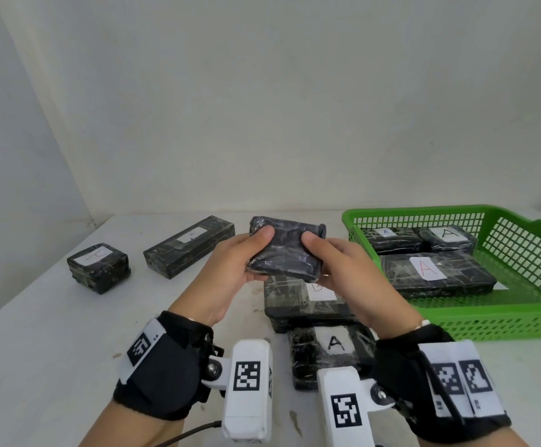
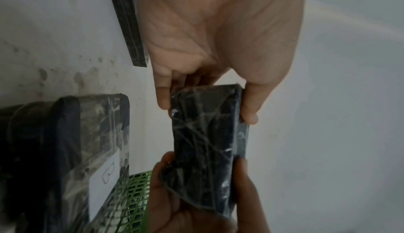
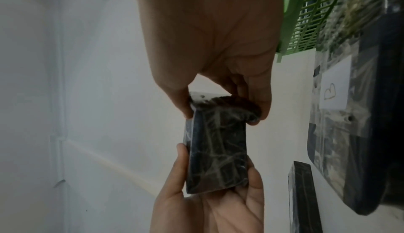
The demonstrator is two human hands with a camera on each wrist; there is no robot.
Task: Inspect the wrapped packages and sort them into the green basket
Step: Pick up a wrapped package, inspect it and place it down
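Both hands hold one black plastic-wrapped package [image 1: 286,250] above the white table; no label shows on the face turned to me. My left hand [image 1: 246,253] grips its left end between thumb and fingers, and my right hand [image 1: 330,256] grips its right end the same way. The same held package [image 2: 210,143] fills the left wrist view and, as the held package [image 3: 216,150], the right wrist view. The green basket [image 1: 501,314] stands at the right with three packages labelled A [image 1: 430,269] inside.
On the table [image 1: 53,333] lie a small cube package [image 1: 98,267] and a long package [image 1: 189,246], both labelled A, at the left. Under my hands sit a flat package with a white label [image 1: 307,301] and another marked A [image 1: 330,353]. A wall rises behind.
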